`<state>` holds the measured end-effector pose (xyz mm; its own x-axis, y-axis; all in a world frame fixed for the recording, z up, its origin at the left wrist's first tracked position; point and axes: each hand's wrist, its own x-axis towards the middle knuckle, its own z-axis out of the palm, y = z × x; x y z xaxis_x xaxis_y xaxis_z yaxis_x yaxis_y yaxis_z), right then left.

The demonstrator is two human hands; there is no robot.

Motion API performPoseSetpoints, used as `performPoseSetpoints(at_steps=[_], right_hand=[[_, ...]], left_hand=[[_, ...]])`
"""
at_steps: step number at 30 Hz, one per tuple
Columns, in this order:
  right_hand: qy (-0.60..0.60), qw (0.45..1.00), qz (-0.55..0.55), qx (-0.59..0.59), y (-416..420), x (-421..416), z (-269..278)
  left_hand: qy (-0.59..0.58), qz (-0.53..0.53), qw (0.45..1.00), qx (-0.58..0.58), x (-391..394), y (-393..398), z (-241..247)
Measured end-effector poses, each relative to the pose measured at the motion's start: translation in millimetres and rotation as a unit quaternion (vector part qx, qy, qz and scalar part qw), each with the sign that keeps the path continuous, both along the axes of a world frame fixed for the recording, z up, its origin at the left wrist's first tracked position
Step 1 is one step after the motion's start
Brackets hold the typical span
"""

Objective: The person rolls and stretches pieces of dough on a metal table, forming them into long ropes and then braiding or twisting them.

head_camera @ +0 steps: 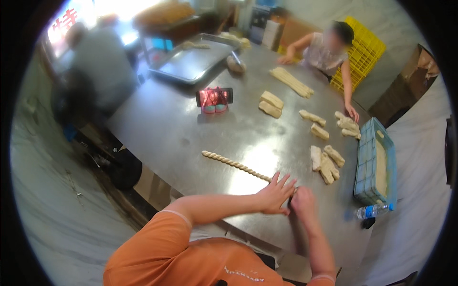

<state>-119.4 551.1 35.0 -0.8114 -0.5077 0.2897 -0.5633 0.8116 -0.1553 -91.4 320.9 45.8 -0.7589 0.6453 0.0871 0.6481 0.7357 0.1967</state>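
A long twisted dough rope [236,164] lies slantwise on the steel table, its far end free at the left. My left hand [275,196] lies over its near part, fingers spread and pointing away from me, and covers a stretch of the dough. Just right of it, my right hand [303,203] is curled closed around the near end of the rope, which shows only as a small bit between the two hands. Right of my hands lie several short dough pieces [328,166], some touching one another.
On the steel table [161,136] stand a phone [214,97] on a holder, a metal tray [193,80], dough strips [291,82] and dough blocks [271,103]. A blue crate [365,164] and water bottle [374,211] are at right. Another person [325,53] touches dough across the table.
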Motion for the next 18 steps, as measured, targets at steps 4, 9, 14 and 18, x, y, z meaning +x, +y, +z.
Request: performPoseSetpoints(at_steps=[4, 9, 14, 18], right_hand=[[-0.025, 0.999, -0.024, -0.002, -30, -63, 15], [0.056, 0.994, 0.09, -0.017, -2, 16, 17], [-0.067, 0.996, -0.059, 0.013, -24, -54, 21], [0.048, 0.995, 0.09, 0.0, -7, -2, 14]], left_hand=[[0.051, 0.088, 0.993, 0.057, -78, -4, -3], [-0.014, -0.041, 0.998, 0.046, 2, -3, -10], [0.057, 0.079, 0.995, 0.033, -74, 2, 9], [-0.034, -0.035, 0.989, 0.14, -37, 1, -38]])
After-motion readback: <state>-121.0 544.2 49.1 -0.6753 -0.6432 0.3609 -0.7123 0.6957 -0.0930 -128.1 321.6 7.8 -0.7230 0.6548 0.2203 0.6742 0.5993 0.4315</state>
